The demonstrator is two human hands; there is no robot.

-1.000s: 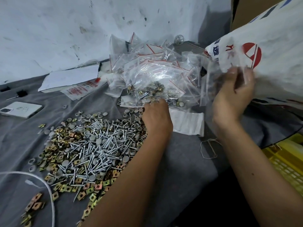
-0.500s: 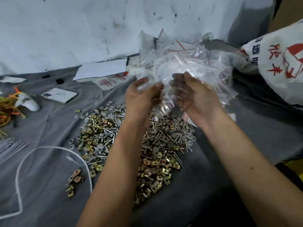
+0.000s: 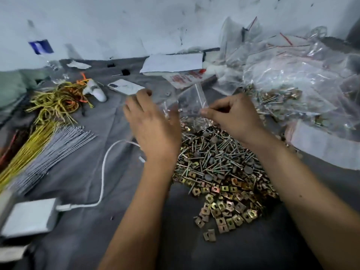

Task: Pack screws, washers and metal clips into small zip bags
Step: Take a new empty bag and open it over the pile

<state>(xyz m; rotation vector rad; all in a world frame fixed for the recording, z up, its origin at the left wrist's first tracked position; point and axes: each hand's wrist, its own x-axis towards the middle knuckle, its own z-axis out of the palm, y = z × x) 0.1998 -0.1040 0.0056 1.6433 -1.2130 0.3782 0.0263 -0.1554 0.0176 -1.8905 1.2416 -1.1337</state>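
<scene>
The right hand (image 3: 231, 115) pinches an empty little bag (image 3: 191, 100). The left hand (image 3: 153, 123), fingers loose, touches its other side. Next, I think, they pull it open and drop in screws (image 3: 218, 152).

Scuffed white wall (image 3: 136, 20) at back, dark marks and scratches, blue patch (image 3: 41, 46) at left. Grey cloth (image 3: 78, 172) covers worktop, wrinkled. Light soft, even; picture blurred at edges.

Head-worn camera looks forward and down, close over the table (image 3: 87, 172).
</scene>
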